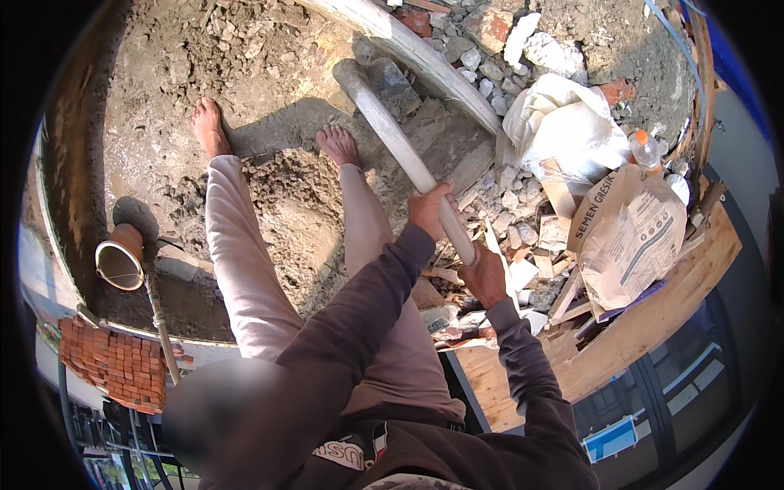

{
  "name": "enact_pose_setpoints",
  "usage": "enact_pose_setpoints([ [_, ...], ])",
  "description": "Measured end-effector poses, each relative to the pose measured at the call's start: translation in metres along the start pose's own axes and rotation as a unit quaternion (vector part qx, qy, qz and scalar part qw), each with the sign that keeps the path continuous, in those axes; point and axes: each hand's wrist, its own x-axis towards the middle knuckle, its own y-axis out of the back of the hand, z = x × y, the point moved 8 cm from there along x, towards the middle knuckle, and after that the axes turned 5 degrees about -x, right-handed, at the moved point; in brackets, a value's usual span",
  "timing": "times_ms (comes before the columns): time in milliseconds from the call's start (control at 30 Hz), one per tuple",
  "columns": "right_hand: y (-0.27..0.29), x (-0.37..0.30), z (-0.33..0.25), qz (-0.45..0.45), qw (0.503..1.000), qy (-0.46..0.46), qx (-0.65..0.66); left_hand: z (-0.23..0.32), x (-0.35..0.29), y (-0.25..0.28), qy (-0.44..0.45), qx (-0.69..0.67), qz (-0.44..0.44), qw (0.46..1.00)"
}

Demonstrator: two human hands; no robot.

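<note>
Both my hands are wrapped round the long wooden handle (398,147) of a hoe. My left hand (430,211) grips it farther up, and my right hand (485,278) closes round its near end. The handle slants away to the upper left, toward a thick end above the ground. A greyish, dirt-coated piece that looks like the hoe's blade (392,86) lies beside that end, partly in shadow. Wet grey-brown mud or mortar (286,204) spreads round my bare left foot (211,128) and bare right foot (337,145).
A bucket (121,257) lies at left beside a pole (159,314). Stacked red bricks (114,359) stand at lower left. On the right are rubble (523,237), a white sack (563,122), a brown paper cement bag (629,237) and a plastic bottle (645,149). A curved board (408,45) crosses the top.
</note>
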Motion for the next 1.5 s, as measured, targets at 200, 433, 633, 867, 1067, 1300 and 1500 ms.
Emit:
enact_pose_setpoints([
  [200, 0.002, 0.041, -0.082, 0.006, 0.987, 0.158, 0.017, 0.111, -0.053, 0.0, -0.234, -0.051, 0.029, 0.97],
  [433, 0.014, 0.092, -0.089, 0.057, 0.981, 0.186, -0.001, 0.131, -0.042, -0.028, -0.3, 0.041, 0.045, 0.952],
  [633, -0.007, 0.038, 0.045, -0.008, 0.998, -0.039, -0.052, -0.023, 0.039, -0.004, 0.019, 0.053, -0.05, 0.997],
  [867, -0.002, -0.029, 0.018, -0.002, 1.0, -0.014, 0.027, 0.005, 0.015, 0.008, -0.008, -0.036, -0.017, 0.999],
  [1067, 0.001, 0.051, -0.093, 0.023, 0.983, 0.181, 0.003, 0.17, -0.049, 0.008, -0.263, -0.101, 0.047, 0.958],
  [1300, 0.028, 0.107, -0.158, 0.084, 0.958, 0.272, -0.03, 0.224, -0.067, -0.024, -0.433, -0.083, 0.038, 0.897],
  [1500, 0.033, 0.108, -0.044, 0.044, 0.991, 0.1, -0.071, 0.108, 0.057, -0.031, -0.149, -0.069, 0.038, 0.986],
])
